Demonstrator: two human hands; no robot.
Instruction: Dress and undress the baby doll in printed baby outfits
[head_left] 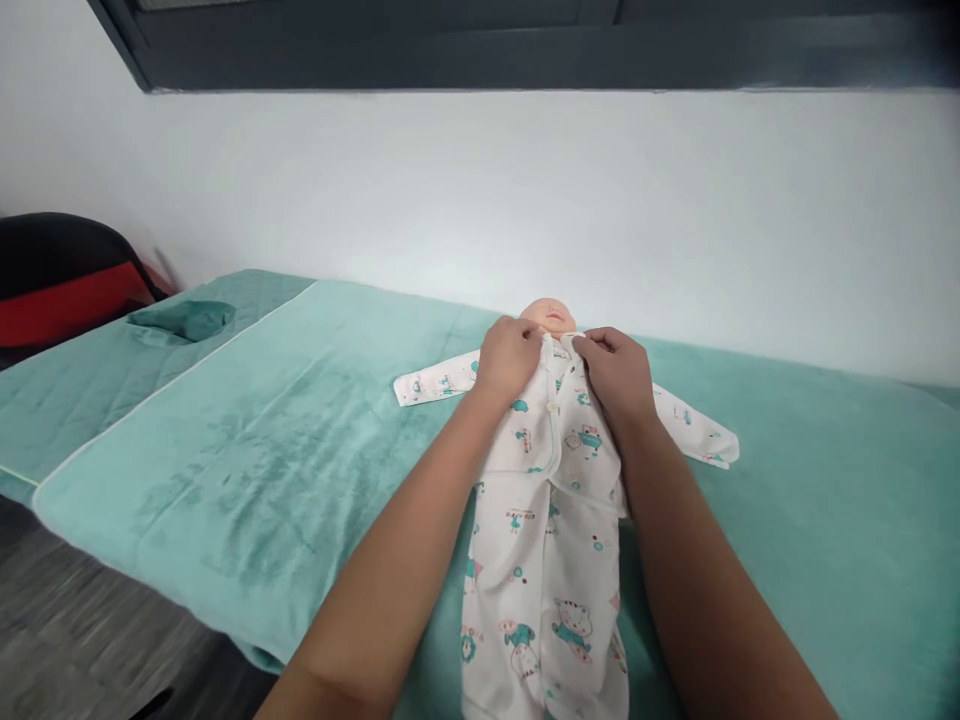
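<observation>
A baby doll (550, 314) lies on its back on a green-covered bed, its head toward the wall. It wears a white baby jacket (525, 430) with small teal and pink animal prints, and matching trousers (544, 610) stretch below toward me. Both sleeves lie spread out to the sides. At the left of the neckline, my left hand (511, 352) pinches the jacket's collar edge. My right hand (616, 372) grips the collar on the other side, its fingertips near the doll's chin. The fingers partly cover the neck and shoulders.
The bed (247, 430) with its velvety green cover runs along a white wall (465, 190). A face hole (184, 320) shows at its left end, near a black and red chair (71, 280). A dark window frame (480, 50) spans the wall above.
</observation>
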